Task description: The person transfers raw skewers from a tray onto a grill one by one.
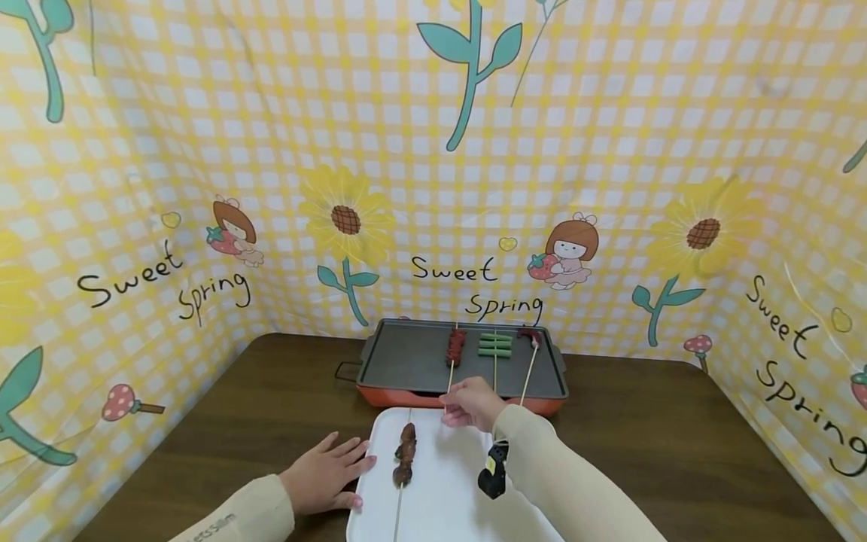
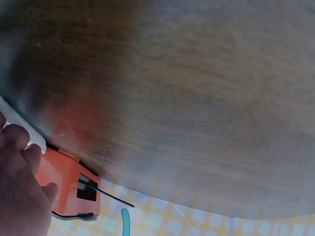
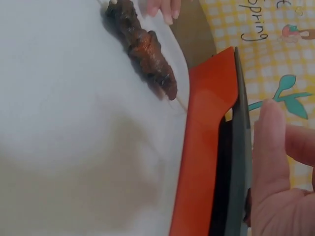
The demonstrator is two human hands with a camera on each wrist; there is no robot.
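Backdrop (image 1: pixel 609 135): yellow-and-white checked cloth on three sides, printed with sunflowers and "Sweet Spring".
Table (image 1: pixel 677 436): dark brown wood, matte grain.
Light: even, soft.

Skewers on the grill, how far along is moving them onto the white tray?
Done: one meat skewer lies on the white tray. In hand: the right hand pinches the stick of the red meat skewer on the grill; the left hand rests at the tray's edge. Left: the green vegetable skewer and dark skewer.

Tray (image 1: pixel 447 489) before griddle (image 1: pixel 406 361); three skewers (image 1: pixel 455 348) on griddle.
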